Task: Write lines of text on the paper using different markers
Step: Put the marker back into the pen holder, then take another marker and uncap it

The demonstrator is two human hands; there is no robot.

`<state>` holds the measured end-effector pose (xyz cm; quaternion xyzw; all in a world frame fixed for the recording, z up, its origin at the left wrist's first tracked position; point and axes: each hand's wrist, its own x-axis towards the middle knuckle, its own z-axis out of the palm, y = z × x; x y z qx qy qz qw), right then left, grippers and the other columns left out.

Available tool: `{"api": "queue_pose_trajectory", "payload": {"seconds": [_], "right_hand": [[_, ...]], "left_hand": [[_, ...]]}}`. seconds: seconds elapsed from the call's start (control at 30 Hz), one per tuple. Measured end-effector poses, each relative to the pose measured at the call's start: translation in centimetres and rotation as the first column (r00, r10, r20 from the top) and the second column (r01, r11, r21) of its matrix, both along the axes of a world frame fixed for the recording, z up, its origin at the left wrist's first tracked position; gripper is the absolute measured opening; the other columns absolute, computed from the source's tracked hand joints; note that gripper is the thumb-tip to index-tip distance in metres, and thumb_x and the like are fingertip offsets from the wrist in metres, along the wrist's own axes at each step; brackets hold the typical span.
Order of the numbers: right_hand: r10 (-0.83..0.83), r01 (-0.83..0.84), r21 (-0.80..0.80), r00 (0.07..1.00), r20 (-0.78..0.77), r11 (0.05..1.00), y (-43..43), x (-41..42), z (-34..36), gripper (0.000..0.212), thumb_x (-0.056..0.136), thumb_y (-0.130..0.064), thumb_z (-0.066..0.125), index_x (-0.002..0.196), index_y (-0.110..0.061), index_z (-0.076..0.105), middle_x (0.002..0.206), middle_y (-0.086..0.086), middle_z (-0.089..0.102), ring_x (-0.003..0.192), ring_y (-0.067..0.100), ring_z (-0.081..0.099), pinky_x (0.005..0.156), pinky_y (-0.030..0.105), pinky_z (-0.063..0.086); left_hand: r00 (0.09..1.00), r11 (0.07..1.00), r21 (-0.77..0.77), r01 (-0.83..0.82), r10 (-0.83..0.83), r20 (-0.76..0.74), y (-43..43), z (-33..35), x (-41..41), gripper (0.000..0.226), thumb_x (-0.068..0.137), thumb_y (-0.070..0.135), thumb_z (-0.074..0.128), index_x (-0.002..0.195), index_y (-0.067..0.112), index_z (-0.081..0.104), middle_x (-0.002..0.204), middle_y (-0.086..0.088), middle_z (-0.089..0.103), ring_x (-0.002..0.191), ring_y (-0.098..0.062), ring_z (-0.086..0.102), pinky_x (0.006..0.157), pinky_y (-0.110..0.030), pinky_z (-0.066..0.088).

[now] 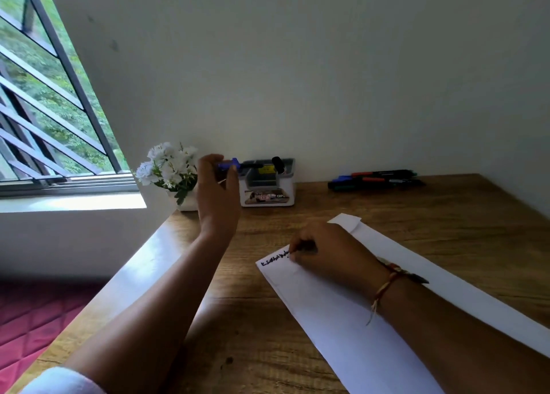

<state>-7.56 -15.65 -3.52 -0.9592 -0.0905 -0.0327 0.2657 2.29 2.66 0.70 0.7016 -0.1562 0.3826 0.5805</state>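
A brown wood grain is shown by the table [446,215], and the white paper [342,319] is marked with one line of dark writing [275,258]. The marker [238,165] in the left hand [218,191] is coloured blue and black, the second marker [306,248] in the right hand [327,259] is seen only as dark, and the spare markers [376,179] are black with red, blue and green ends. White blooms and green leaves are borne by the flowers [169,167], and a diamond pattern is shown by the red quilted surface [29,319].
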Motion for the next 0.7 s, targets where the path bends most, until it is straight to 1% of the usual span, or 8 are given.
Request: {"api": "queue_pose_trajectory", "payload": {"seconds": [0.07,0.13,0.2,0.27,0.43,0.5,0.63,0.7], "right_hand": [[0.012,-0.012,-0.019,1.0,-0.001,1.0,0.1,0.1,0.0,0.022,0.092,-0.034,0.068,0.112,-0.03,0.075,0.111,-0.006,0.071,0.071,-0.006,0.047,0.06,0.01,0.031],[0.024,-0.024,-0.005,1.0,0.02,1.0,0.1,-0.2,0.1,0.022,0.092,-0.032,0.068,0.113,-0.027,0.075,0.111,-0.004,0.072,0.073,-0.005,0.049,0.061,0.01,0.031],[0.024,-0.026,0.029,0.999,0.04,0.999,0.0,-0.6,0.2,0.022,0.092,-0.03,0.068,0.113,-0.024,0.075,0.113,-0.003,0.072,0.084,-0.001,0.056,0.069,0.011,0.037],[0.015,-0.019,0.063,0.998,0.055,0.998,0.0,-1.1,0.5,0.022,0.093,-0.028,0.069,0.113,-0.021,0.075,0.115,-0.002,0.071,0.097,0.007,0.062,0.079,0.016,0.043],[0.028,-0.033,0.064,0.996,0.083,0.997,-0.1,-1.8,0.8,0.022,0.093,-0.028,0.068,0.112,-0.018,0.076,0.114,-0.001,0.072,0.101,0.01,0.063,0.084,0.02,0.048],[0.028,-0.034,0.064,0.996,0.083,0.997,0.0,-1.8,0.9,0.023,0.093,-0.028,0.068,0.111,-0.017,0.076,0.114,0.0,0.072,0.101,0.011,0.063,0.083,0.021,0.048],[0.027,-0.031,0.068,0.998,0.062,0.997,0.0,-1.6,0.8,0.022,0.093,-0.027,0.068,0.111,-0.018,0.076,0.114,0.0,0.073,0.102,0.012,0.064,0.082,0.019,0.047],[0.021,-0.025,0.066,0.998,0.058,0.998,-0.1,-1.5,0.8,0.021,0.093,-0.026,0.067,0.11,-0.019,0.075,0.112,0.0,0.072,0.102,0.013,0.064,0.079,0.019,0.043]], "left_hand": [[0.999,0.996,0.09,0.0,0.004,-0.036,-0.8,0.0,0.7,0.029,0.093,0.013,0.066,0.107,0.03,0.047,0.094,0.006,0.068,0.086,-0.004,0.067,0.071,-0.022,0.055],[0.998,0.986,0.168,-0.014,0.024,-0.059,-1.3,0.2,1.5,0.029,0.093,0.014,0.067,0.106,0.029,0.046,0.096,0.001,0.068,0.084,-0.009,0.067,0.066,-0.016,0.052],[0.997,0.97,0.237,-0.048,0.061,-0.048,-1.8,0.6,2.2,0.024,0.093,0.015,0.067,0.102,0.028,0.048,0.092,0.005,0.066,0.079,-0.002,0.064,0.06,-0.006,0.046],[0.996,0.952,0.3,-0.061,0.079,-0.046,-2.3,0.8,2.7,0.014,0.093,0.014,0.066,0.101,0.022,0.058,0.089,0.007,0.064,0.077,0.003,0.06,0.06,-0.003,0.045],[0.989,0.868,0.487,-0.102,0.141,-0.043,-3.1,0.5,3.6,0.014,0.095,0.012,0.062,0.105,0.009,0.072,0.099,-0.003,0.069,0.084,-0.01,0.06,0.071,-0.016,0.045],[0.987,0.845,0.523,-0.111,0.154,-0.041,-3.2,0.3,3.2,0.018,0.096,0.01,0.061,0.11,0.008,0.072,0.103,-0.008,0.071,0.085,-0.011,0.058,0.07,-0.013,0.04],[0.99,0.84,0.526,-0.135,0.14,0.031,-3.4,0.0,0.7,0.017,0.094,0.012,0.063,0.11,0.012,0.068,0.108,-0.005,0.064,0.097,-0.019,0.056,0.079,-0.023,0.041],[0.998,0.866,0.498,-0.055,0.068,-0.008,-3.8,-0.9,-1.3,0.012,0.093,0.015,0.064,0.104,0.016,0.067,0.101,0.002,0.058,0.087,-0.01,0.057,0.072,-0.02,0.045]]}}
